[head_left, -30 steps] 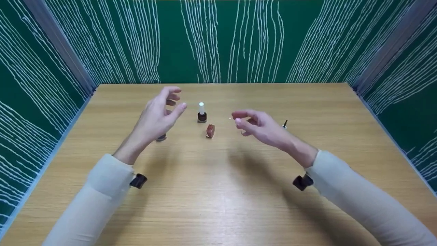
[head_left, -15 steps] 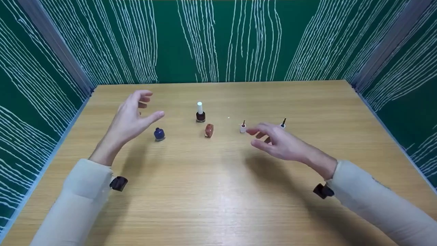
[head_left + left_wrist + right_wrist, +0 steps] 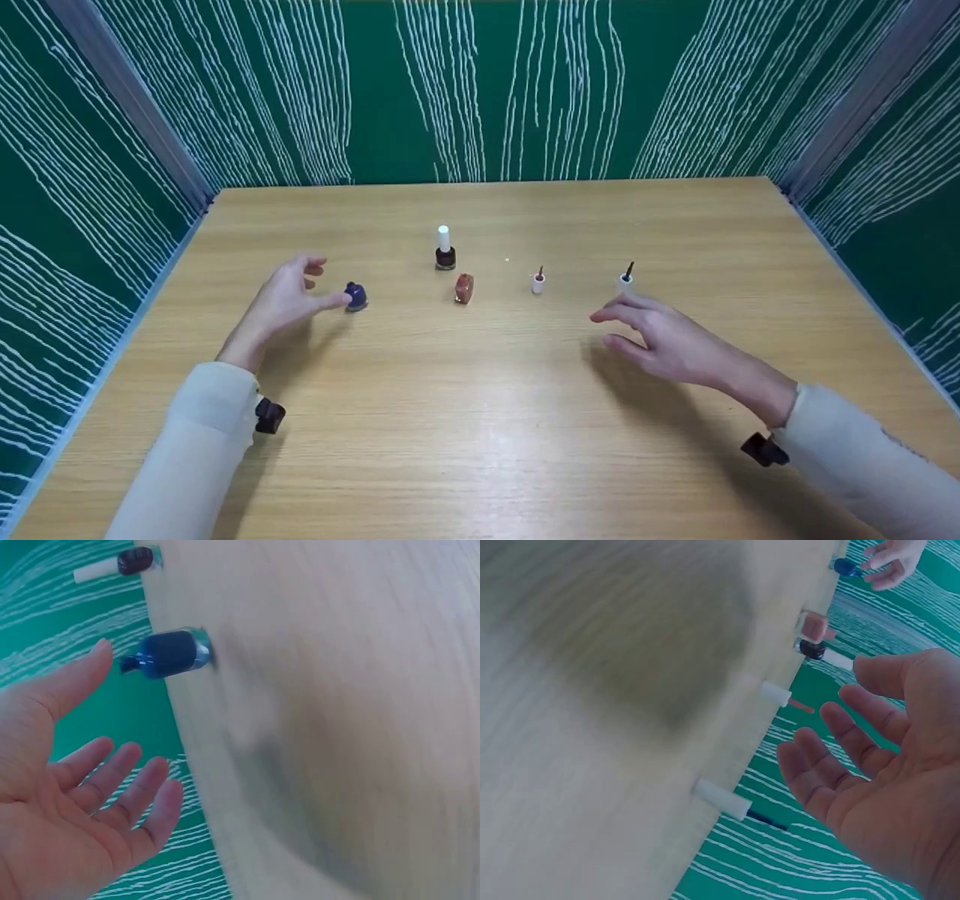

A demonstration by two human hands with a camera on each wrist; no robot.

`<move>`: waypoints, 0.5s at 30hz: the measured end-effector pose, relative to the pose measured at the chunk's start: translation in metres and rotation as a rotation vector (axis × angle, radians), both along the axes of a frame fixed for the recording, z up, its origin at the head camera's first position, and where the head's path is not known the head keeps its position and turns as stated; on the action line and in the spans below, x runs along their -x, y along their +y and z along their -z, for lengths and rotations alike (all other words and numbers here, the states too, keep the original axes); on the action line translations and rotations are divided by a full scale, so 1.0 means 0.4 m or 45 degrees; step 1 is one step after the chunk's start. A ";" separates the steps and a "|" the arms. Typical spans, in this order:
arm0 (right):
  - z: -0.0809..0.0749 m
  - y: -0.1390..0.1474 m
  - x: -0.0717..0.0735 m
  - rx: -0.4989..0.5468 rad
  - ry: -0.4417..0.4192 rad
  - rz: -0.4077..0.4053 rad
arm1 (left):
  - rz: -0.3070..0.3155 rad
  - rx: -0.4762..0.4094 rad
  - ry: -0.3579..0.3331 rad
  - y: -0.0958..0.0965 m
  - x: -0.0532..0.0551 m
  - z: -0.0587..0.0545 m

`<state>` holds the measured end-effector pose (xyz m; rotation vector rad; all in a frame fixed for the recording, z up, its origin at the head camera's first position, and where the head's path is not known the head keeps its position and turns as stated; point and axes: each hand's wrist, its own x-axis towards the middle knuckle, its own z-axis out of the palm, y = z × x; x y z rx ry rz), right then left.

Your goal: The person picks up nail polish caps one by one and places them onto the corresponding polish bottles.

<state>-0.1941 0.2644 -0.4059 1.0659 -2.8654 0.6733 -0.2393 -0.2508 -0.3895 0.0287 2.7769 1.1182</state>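
Blue nail polish bottle (image 3: 356, 298), weight: Would likely have felt light, with most of the heft low in the glass base.
Bottle body: Looked stiff and smooth, probably slippery between fingertips; might have cracked or spilled if knocked over.
Bottle hold: Seemed best taken round the widest part, below the shoulder, and kept upright, away from the bare neck, perhaps wet with polish.
Bottle place: Stood upright toward the left of the table (image 3: 420, 465), just beside the thumb of the left hand (image 3: 283, 300).
Left hand: Hung with thumb and fingers well apart, clasping nothing; overlapped the bottle at the thumb tip in the head view, but showed a gap there in the left wrist view.
White cap with dark brush (image 3: 721, 799): Likely weighed next to nothing, stiff in the shell and soft at the bristles; seemed easy to tip on so narrow a base, and best pinched by the sides.
Right hand (image 3: 667, 345): Hung with thumb and fingers apart, loosely curved, clasping nothing, just on the near side of that cap.
Bottle look: Showed deep blue, round-shouldered, with clear glass at the foot and a blue-coated neck without a cap.
Cap look: Stood slim and white, brush upward; too small to tell black bristles from dark blue.
Neighbours: Included a white-capped dark nail polish bottle (image 3: 445, 259), an uncapped coral nail polish bottle (image 3: 464, 289) and a white cap with reddish brush (image 3: 538, 285).
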 end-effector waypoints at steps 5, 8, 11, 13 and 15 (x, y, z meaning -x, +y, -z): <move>0.010 0.022 -0.003 -0.033 -0.042 0.061 | 0.013 -0.054 -0.046 0.000 0.012 0.030; 0.014 0.025 0.000 -0.068 -0.037 0.081 | 0.013 -0.066 -0.071 0.004 0.017 0.040; 0.018 0.028 0.007 -0.107 0.025 0.072 | 0.015 -0.064 -0.094 0.010 0.020 0.048; 0.022 0.033 0.012 -0.124 0.082 0.061 | 0.021 -0.053 -0.101 0.014 0.022 0.052; 0.026 0.041 0.018 -0.137 0.128 0.054 | 0.026 -0.052 -0.101 0.018 0.025 0.055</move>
